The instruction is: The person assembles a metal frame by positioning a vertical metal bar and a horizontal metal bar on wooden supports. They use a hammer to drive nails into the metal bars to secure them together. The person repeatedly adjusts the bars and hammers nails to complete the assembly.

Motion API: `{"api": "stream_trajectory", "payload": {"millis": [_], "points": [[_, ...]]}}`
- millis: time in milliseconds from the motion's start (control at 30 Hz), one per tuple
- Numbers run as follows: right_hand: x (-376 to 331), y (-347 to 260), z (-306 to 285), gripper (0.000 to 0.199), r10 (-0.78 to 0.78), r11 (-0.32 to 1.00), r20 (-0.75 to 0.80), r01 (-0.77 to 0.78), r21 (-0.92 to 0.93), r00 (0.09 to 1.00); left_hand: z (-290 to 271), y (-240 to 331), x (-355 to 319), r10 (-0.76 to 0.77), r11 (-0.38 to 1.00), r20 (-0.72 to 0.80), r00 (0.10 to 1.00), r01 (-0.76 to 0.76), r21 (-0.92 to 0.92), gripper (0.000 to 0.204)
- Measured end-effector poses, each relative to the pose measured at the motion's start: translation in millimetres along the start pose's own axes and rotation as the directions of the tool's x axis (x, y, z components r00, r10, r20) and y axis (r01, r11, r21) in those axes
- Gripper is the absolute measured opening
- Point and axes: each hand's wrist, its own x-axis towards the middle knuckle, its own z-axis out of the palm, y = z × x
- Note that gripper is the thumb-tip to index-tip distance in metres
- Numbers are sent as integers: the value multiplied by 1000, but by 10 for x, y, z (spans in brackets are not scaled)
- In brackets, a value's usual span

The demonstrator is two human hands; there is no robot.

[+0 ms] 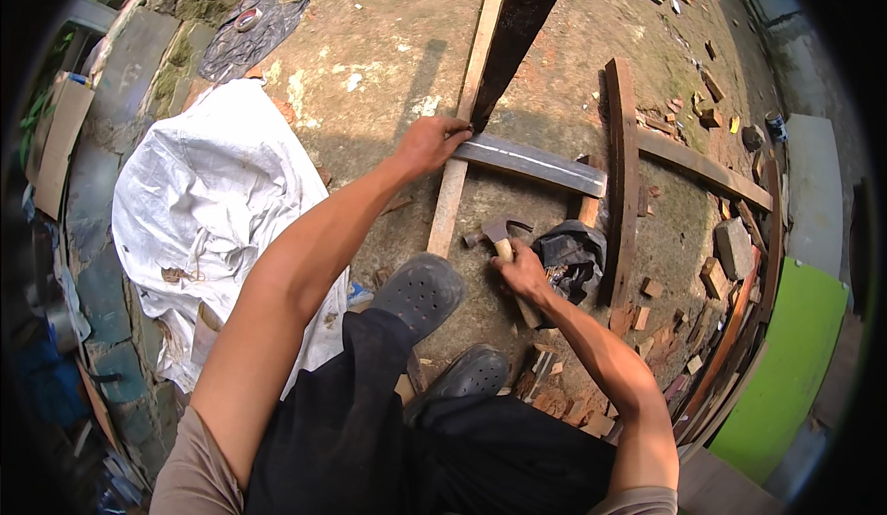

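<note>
By the feet: grey clogs (418,295), left one near the pale wood strip (448,203).
Right hand (524,273): grasping claw hammer (497,230) by handle, head pointing away.
Black bag (575,249): just right of hammer.
Left hand (431,148): fingers at grey board's (531,162) left end; firm grip or light touch, can't tell.
Dark post (525,30): rises beside those fingers.

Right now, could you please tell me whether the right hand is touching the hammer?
Touching: the head view shows the right hand closed around the hammer handle.
</note>
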Motion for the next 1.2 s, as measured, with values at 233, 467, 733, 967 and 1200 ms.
{"api": "stream_trajectory", "payload": {"millis": [233, 467, 733, 967, 1200], "points": [[-94, -749, -543, 40, -405, 908, -318, 418, -30, 857, 122, -97, -136, 103, 995, -172, 980, -103, 12, 22], [-91, -1488, -1073, 48, -537, 841, -309, 528, -121, 785, 159, -90, -167, 40, 997, -186, 982, -53, -61, 23], [-10, -1430, -995, 49, -502, 854, -401, 513, -91, 766, 90, -63, -157, 91, 996, -119, 989, -92, 0, 22], [-152, -1654, -1002, 39, -367, 930, -345, 349, -114, 864, 68, -124, -165, 188, 982, -132, 973, -184, 44, 21], [83, -1558, -937, 39, -570, 814, -384, 562, -145, 727, 121, -95, -192, 282, 959, -194, 940, -268, 92, 16]]}}
